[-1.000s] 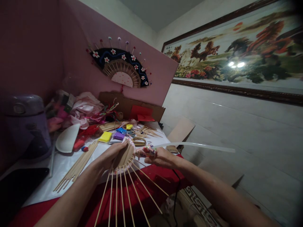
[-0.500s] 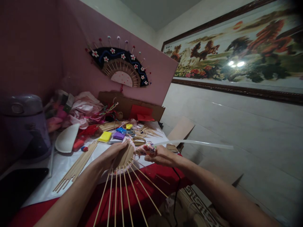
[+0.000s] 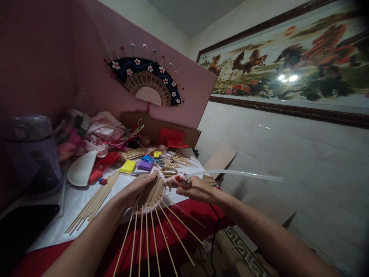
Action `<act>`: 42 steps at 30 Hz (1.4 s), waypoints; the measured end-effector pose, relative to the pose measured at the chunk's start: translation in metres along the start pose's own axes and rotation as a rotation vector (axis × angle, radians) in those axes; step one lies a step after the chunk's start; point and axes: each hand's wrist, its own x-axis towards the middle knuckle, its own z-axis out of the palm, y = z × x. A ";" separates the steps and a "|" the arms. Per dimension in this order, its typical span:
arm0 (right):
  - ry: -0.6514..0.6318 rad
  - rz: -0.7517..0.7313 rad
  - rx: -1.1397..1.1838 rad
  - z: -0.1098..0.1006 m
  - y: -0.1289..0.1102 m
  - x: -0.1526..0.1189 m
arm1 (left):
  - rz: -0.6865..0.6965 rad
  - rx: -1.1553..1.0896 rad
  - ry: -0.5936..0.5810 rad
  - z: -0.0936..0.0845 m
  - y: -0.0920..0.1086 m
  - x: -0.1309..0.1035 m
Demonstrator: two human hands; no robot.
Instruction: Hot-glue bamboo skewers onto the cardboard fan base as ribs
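My left hand (image 3: 137, 188) grips the edge of a half-round cardboard fan base (image 3: 152, 191), its rim wrapped in pale patterned cloth. Several thin bamboo sticks (image 3: 157, 234) spread from its lower edge toward me. My right hand (image 3: 197, 189) is closed around a colourfully patterned glue gun (image 3: 178, 180), whose front end reaches the right side of the base. From its back a long, clear glue stick (image 3: 245, 175) juts out to the right. The nozzle tip and the exact spot it meets are too small to make out.
On the white-covered table lie loose bamboo sticks (image 3: 93, 204), a white half-round piece (image 3: 82, 169), yellow (image 3: 127, 167) and purple clay packs (image 3: 145, 165), and toothpicks (image 3: 180, 159). A purple bottle (image 3: 31, 154) and a dark phone-like slab (image 3: 27, 227) stand left. A decorated fan (image 3: 147, 80) hangs behind.
The fan base and its sticks have turned very slightly, the stick ends shifting a little left. The glue gun stays by the base, its glue stick barely moved.
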 end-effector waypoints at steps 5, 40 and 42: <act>-0.006 -0.013 0.016 0.000 0.001 0.001 | 0.001 0.016 -0.006 0.000 0.000 -0.001; -0.016 0.028 0.012 0.004 0.001 -0.003 | 0.053 0.083 -0.036 -0.004 -0.004 0.003; -0.019 0.017 0.022 0.004 0.002 -0.003 | 0.051 0.076 -0.041 -0.003 -0.004 0.003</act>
